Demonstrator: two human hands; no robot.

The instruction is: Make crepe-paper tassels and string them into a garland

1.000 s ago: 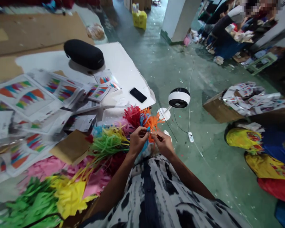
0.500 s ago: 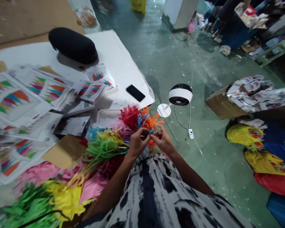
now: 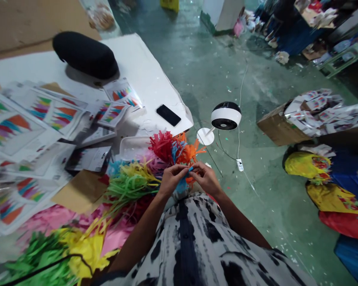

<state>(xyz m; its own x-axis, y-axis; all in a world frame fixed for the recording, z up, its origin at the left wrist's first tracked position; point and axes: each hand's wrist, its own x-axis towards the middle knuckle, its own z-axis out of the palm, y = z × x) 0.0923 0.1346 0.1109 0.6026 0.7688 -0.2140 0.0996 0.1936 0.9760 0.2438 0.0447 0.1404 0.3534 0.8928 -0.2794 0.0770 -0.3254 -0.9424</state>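
Note:
Both my hands meet in front of my waist, fingertips pinched on a blue paper tassel [image 3: 183, 183]. My left hand [image 3: 172, 179] grips it from the left, and my right hand [image 3: 205, 177] pinches its small twisted top from the right. Blue strips hang below the fingers. Just beyond lie a red tassel [image 3: 161, 146] and an orange tassel [image 3: 191, 151]. Left of my hands are heaped a green tassel [image 3: 128, 186], a yellow tassel [image 3: 141, 171] and pink ones.
A white table [image 3: 149, 75] carries a phone [image 3: 168, 115], a black case [image 3: 85, 55], a clear plastic tray [image 3: 131, 147] and several printed packs [image 3: 14, 127]. A white fan [image 3: 226, 117] stands on the floor to the right, with a cable. Farther right is a filled cardboard box [image 3: 276, 125].
My fingers have shifted on the blue tassel's top, and more blue strips show below them. The view has moved slightly.

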